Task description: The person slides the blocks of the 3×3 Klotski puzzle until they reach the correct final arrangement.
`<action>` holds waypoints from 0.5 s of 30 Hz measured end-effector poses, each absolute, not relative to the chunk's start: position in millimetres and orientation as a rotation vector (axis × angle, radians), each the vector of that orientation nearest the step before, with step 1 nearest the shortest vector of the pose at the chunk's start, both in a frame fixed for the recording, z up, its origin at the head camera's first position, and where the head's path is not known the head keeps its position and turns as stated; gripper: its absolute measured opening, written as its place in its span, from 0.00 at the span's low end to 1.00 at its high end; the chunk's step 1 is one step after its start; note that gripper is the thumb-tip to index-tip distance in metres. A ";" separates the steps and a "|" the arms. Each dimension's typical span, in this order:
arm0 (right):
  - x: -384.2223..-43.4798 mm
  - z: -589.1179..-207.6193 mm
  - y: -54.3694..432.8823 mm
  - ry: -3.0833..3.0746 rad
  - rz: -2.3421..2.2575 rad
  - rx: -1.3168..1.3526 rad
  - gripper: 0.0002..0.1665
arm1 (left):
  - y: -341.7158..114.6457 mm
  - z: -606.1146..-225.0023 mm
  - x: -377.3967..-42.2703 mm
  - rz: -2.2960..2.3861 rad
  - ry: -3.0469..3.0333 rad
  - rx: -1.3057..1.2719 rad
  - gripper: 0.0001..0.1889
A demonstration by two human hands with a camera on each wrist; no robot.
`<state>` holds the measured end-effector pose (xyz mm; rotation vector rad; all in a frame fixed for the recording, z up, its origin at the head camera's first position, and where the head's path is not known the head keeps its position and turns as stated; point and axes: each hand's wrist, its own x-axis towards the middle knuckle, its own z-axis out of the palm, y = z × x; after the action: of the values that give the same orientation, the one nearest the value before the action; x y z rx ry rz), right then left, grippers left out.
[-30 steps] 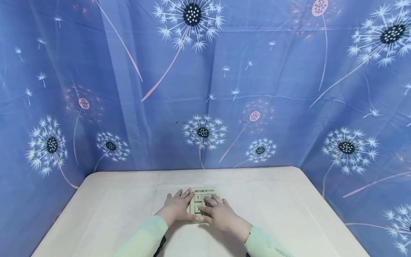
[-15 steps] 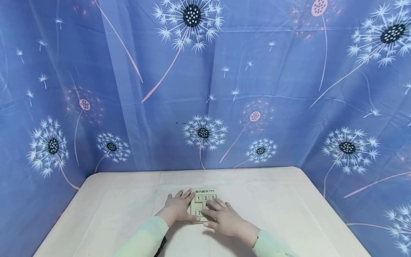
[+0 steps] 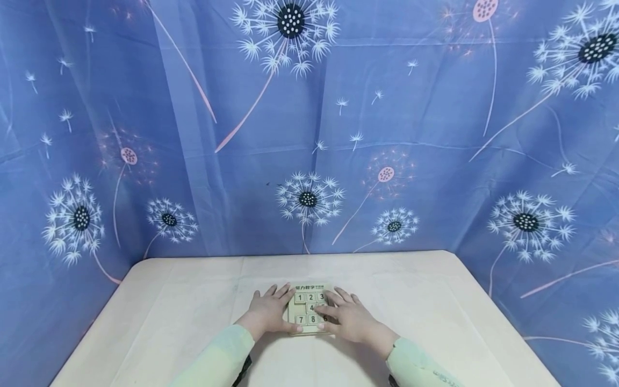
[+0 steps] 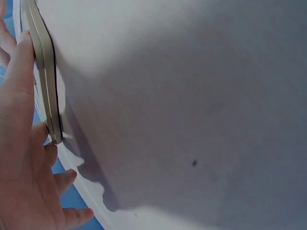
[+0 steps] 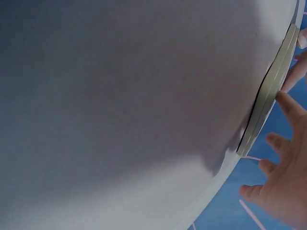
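Note:
A pale number slide puzzle [image 3: 300, 309] lies flat on the table in the head view. Tiles 1, 2, 3 fill its top row; 7, 8, 6 stand along the bottom. In the middle row the left slot is bare, beside tile 4 [image 3: 311, 308]; a finger partly covers the tile right of it. My left hand [image 3: 267, 312] holds the board's left side, thumb at the near corner, fingers by the far one. My right hand [image 3: 355, 323] rests at the right side, fingers extended over the right-hand tiles. Both wrist views catch the board [image 4: 46, 72] edge-on.
The pale table [image 3: 193, 301] has rounded far corners. Blue dandelion-print cloth [image 3: 251, 215] hangs behind it and along both sides. Green sleeves [image 3: 217, 355] cover the forearms.
Tile 7 has slid down from the middle row to the bottom row. My right hand has shifted right, uncovering tiles 2, 3, 4 and 8. The left hand stays in place.

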<state>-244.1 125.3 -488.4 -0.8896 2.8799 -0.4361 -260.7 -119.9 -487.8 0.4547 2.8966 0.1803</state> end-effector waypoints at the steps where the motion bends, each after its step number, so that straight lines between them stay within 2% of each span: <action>1: -244.4 -488.4 125.1 2.880 -0.430 -0.897 0.33 | -119.9 -487.7 -260.5 0.180 2.896 0.455 0.54; 15: -253.3 -490.6 113.0 2.842 -0.335 -0.969 0.33 | -121.0 -490.1 -261.7 0.180 2.898 0.476 0.54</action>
<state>-253.3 113.0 -490.6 -0.9690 2.8420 -0.3345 -261.7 -121.0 -490.1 0.4761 2.8985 0.1801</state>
